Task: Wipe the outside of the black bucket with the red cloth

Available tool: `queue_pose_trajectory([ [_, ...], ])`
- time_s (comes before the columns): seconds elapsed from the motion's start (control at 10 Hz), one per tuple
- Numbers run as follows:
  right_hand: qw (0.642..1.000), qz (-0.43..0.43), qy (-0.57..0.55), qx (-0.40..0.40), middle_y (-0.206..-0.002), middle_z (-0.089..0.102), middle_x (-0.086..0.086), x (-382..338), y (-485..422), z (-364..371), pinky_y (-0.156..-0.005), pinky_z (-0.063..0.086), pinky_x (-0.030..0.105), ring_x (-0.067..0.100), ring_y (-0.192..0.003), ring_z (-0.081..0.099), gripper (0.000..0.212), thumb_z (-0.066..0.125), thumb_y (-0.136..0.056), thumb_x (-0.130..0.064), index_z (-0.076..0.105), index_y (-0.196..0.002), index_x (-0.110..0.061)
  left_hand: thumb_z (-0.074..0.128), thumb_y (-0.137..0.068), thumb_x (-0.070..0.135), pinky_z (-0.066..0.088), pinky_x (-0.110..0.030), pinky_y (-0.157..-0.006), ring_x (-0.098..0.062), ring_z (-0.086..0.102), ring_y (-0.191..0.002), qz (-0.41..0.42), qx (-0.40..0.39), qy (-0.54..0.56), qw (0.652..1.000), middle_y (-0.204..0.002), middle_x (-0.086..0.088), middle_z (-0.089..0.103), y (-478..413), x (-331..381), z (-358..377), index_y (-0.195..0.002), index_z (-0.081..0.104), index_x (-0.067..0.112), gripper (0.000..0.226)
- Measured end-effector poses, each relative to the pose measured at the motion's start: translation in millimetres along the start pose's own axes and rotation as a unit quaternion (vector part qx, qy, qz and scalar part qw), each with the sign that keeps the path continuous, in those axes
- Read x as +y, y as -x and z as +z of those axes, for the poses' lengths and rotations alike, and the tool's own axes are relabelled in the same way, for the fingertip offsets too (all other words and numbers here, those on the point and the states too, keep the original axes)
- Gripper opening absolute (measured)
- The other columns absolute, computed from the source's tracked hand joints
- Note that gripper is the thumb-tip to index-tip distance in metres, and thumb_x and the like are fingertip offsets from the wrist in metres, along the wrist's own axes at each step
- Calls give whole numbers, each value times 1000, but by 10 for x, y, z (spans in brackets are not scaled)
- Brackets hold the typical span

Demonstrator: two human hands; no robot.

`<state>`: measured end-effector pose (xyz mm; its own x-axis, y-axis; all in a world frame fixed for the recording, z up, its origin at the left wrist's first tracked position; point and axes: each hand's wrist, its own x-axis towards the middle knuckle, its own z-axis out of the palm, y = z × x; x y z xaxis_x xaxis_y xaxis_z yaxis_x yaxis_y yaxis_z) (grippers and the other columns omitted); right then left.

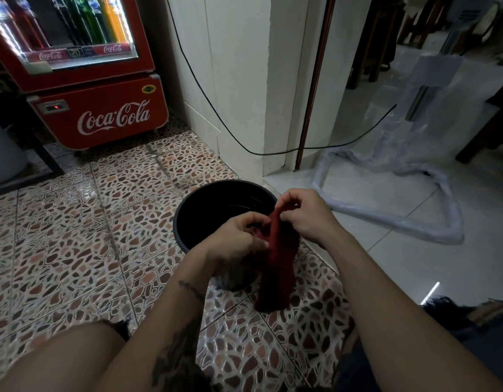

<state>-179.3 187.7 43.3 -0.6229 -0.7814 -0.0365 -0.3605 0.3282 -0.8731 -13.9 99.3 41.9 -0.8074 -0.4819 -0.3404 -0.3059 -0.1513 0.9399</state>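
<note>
The black bucket (213,210) stands upright on the patterned floor tiles in the middle of the head view, its open mouth facing up. The red cloth (278,267) hangs in front of the bucket's near side, held above the floor. My left hand (239,236) pinches the cloth's upper left edge over the bucket's rim. The cloth's top corner is gripped by my right hand (307,213) just to the right. Both hands hide the bucket's near rim.
A red Coca-Cola fridge (103,117) stands at the back left. A white wall corner (244,108) with a black cable (216,114) rises behind the bucket. Clear plastic wrapping (400,216) lies on the white tiles to the right. My knees are at the bottom.
</note>
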Motion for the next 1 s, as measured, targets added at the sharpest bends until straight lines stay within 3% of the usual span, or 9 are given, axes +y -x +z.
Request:
queue_pose_trajectory([
  [0.1,997,20,76,-16,-97,70,0,112,-123,237,-72,56,33,22,-88,67,28,64,-77,-5,71,-90,-29,66,-81,1,58,-36,-79,-21,69,-83,-11,157,-129,979,-94,-5,72,-117,-291,-90,-101,73,18,28],
  [0.2,979,0,192,-64,-119,60,1,374,-60,451,-93,50,34,21,-112,57,45,62,-77,-8,65,-119,-26,58,-75,25,52,-39,-90,-26,62,-105,-36,221,-356,907,-112,-3,64,-127,-653,-168,-110,70,21,37],
  [0.3,959,-30,266,-97,-126,56,0,561,97,543,-103,46,42,23,-120,49,49,61,-79,-14,61,-127,-24,55,-76,39,42,-45,-95,-27,50,-112,-54,207,-482,850,-117,0,52,-102,-811,-87,-112,64,24,39],
  [0.4,930,-71,340,-124,-138,49,-1,731,247,614,-112,37,45,23,-133,38,54,59,-80,-21,56,-134,-23,52,-78,44,32,-47,-91,-25,50,-108,-41,193,-540,818,-110,3,54,-115,-886,20,-106,63,28,34],
  [0.5,911,-111,379,-120,-150,41,-1,887,284,695,-119,28,44,23,-146,23,53,54,-92,-26,49,-144,-20,49,-80,34,25,-44,-83,-22,58,-94,-16,200,-580,790,-98,5,59,-164,-952,55,-95,66,29,24],
  [0.7,925,-109,338,-136,-152,40,4,848,-278,801,-123,21,47,26,-151,17,49,51,-98,-22,49,-146,-16,50,-86,30,26,-44,-85,-22,59,-94,-11,222,-602,767,-100,4,60,-533,-873,-209,-101,66,29,22],
  [0.8,919,-89,341,-178,-152,42,5,697,-579,855,-124,20,44,26,-152,16,49,54,-96,-23,51,-144,-17,51,-85,40,34,-45,-87,-23,59,-95,-2,170,-617,769,-100,3,61,-707,-762,-433,-101,66,29,25],
  [0.9,878,-74,403,-246,-132,59,4,414,-1174,641,-108,41,48,29,-134,47,39,61,-85,-30,66,-124,-27,47,-82,49,52,-39,-80,-22,62,-90,-9,50,-619,783,-101,1,67,-1073,-342,-956,-101,68,27,36],
  [1.0,858,-46,435,-269,-135,61,-1,195,-1480,461,-107,39,51,27,-129,53,50,63,-83,-38,61,-133,-32,48,-84,46,54,-38,-80,-26,65,-93,-31,35,-659,751,-104,0,69,-1207,-75,-1315,-103,70,26,35],
])
